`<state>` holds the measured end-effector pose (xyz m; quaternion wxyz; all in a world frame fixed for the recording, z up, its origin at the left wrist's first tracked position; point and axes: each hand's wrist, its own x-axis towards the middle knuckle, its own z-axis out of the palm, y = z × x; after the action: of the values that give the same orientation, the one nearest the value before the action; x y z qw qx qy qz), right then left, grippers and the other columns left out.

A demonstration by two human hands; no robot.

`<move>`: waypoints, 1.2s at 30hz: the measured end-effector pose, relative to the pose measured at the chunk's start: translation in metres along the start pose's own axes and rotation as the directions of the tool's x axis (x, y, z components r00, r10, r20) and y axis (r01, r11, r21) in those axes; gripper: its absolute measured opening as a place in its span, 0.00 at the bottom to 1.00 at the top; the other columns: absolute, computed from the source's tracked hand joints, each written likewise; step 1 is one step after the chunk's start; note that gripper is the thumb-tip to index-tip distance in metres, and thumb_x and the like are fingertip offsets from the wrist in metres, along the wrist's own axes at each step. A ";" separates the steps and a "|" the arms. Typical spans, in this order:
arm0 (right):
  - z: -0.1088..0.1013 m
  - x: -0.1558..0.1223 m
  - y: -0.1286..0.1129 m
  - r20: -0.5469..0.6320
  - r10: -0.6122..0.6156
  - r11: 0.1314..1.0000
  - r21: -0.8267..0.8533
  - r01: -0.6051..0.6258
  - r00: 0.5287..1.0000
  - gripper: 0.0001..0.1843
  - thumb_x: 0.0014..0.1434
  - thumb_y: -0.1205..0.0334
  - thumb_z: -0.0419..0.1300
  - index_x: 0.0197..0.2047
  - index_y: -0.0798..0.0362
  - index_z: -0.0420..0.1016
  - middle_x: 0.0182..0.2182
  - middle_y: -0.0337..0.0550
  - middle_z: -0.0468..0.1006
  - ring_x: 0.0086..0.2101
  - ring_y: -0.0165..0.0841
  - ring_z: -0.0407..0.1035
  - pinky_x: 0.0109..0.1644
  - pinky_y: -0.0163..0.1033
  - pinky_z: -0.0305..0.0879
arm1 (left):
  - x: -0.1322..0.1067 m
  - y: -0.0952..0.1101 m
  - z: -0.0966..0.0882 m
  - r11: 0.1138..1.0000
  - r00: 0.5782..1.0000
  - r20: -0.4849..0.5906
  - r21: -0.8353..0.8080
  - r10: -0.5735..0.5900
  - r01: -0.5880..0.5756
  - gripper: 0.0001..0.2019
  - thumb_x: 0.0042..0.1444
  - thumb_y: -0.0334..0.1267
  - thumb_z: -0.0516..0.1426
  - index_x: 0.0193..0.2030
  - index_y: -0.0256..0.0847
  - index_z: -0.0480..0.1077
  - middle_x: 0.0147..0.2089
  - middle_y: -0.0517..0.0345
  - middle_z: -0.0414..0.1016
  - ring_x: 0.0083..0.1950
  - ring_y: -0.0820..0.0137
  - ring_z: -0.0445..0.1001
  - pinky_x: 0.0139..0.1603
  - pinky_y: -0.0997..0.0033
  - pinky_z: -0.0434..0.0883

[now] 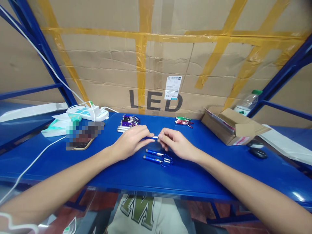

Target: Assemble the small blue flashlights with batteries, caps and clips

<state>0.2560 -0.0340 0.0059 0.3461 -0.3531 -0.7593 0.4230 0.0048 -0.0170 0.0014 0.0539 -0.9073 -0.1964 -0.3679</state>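
Note:
My left hand (pixel 133 140) and my right hand (pixel 175 142) meet over the middle of the blue table (pixel 156 175). Both pinch one small blue keychain flashlight (pixel 153 137), the left on its body, the right on its silver end. Two more blue flashlights (pixel 157 156) lie just in front of my hands, with clips at their right ends. A pile of purple and silver flashlights (pixel 128 123) lies behind my left hand. A smaller pile of red and green ones (pixel 184 121) lies behind my right hand.
An open cardboard box (pixel 231 128) sits at the right, a plastic bottle (pixel 247 102) behind it and a black mouse (pixel 257 152) beside it. At the left are a white power strip (pixel 87 112), a phone (pixel 81 143) and teal packets (pixel 56 126). A taped cardboard wall marked LED stands behind.

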 end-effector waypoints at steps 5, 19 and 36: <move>-0.007 -0.004 0.001 -0.041 -0.271 0.848 -0.482 0.219 0.962 0.15 0.80 0.51 0.50 0.44 0.47 0.71 0.40 0.44 0.79 0.38 0.38 0.72 0.47 0.44 0.66 | 0.000 0.001 0.002 0.994 0.993 0.056 -0.014 -0.105 0.106 0.13 0.78 0.46 0.56 0.55 0.39 0.74 0.43 0.54 0.77 0.44 0.65 0.78 0.49 0.65 0.75; -0.005 -0.004 0.000 -0.020 -0.147 0.936 -0.326 0.132 0.989 0.18 0.79 0.48 0.52 0.39 0.48 0.69 0.31 0.37 0.76 0.32 0.34 0.70 0.40 0.39 0.64 | -0.001 0.000 0.001 0.996 0.997 0.056 0.075 -0.056 0.052 0.15 0.79 0.46 0.54 0.51 0.37 0.77 0.42 0.52 0.78 0.41 0.66 0.77 0.44 0.67 0.71; -0.050 0.016 0.049 -0.118 -0.150 0.673 -0.739 0.014 0.982 0.02 0.71 0.62 0.59 0.44 0.51 0.72 0.44 0.50 0.79 0.47 0.45 0.72 0.55 0.49 0.66 | 0.001 0.002 0.000 0.992 0.992 0.010 0.010 -0.122 0.122 0.11 0.77 0.43 0.57 0.54 0.39 0.76 0.43 0.53 0.77 0.43 0.65 0.76 0.47 0.65 0.72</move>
<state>0.3011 0.0189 -0.0138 0.2568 -0.4624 -0.8480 0.0346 0.0057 -0.0185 0.0024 0.0346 -0.8952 -0.2538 -0.3647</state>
